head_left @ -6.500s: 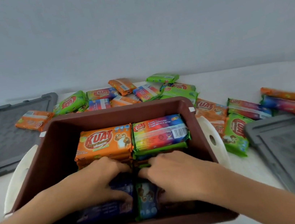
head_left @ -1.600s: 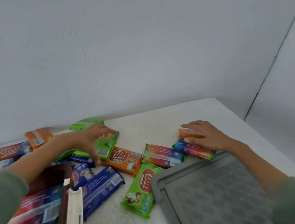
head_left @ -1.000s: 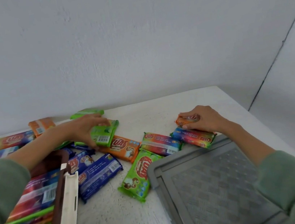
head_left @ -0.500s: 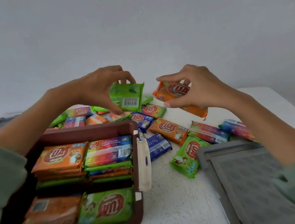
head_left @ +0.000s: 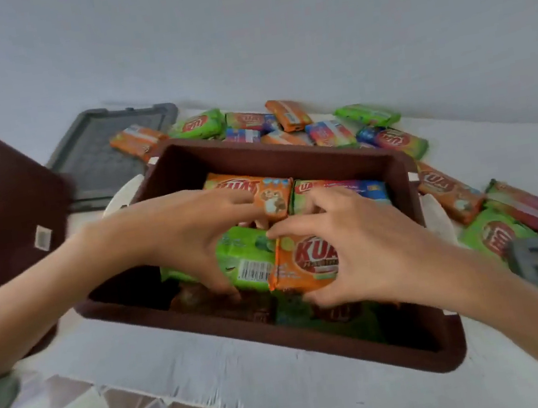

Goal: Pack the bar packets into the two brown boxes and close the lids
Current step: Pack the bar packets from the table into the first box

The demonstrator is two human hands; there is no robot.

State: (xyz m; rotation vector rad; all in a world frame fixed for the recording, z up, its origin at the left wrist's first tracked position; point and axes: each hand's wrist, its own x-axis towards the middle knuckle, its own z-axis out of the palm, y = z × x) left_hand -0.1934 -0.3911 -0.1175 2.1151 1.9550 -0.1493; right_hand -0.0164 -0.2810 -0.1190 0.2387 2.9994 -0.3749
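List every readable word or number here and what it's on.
"KUA" on the orange packet in the right hand; rest covered.
"KUAT", partly covered, on the rear orange packet in the brown box.
Barcode digits on the green packet: too small.
Logos on the loose packets: blurred.

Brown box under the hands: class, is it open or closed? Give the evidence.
Open. No lid covers the brown box; stacked packets show inside, and a grey lid lies on the table behind it.

Your camera sits on your head. It looks down and forward, tipped sideways, close over the middle brown box on the worktop.
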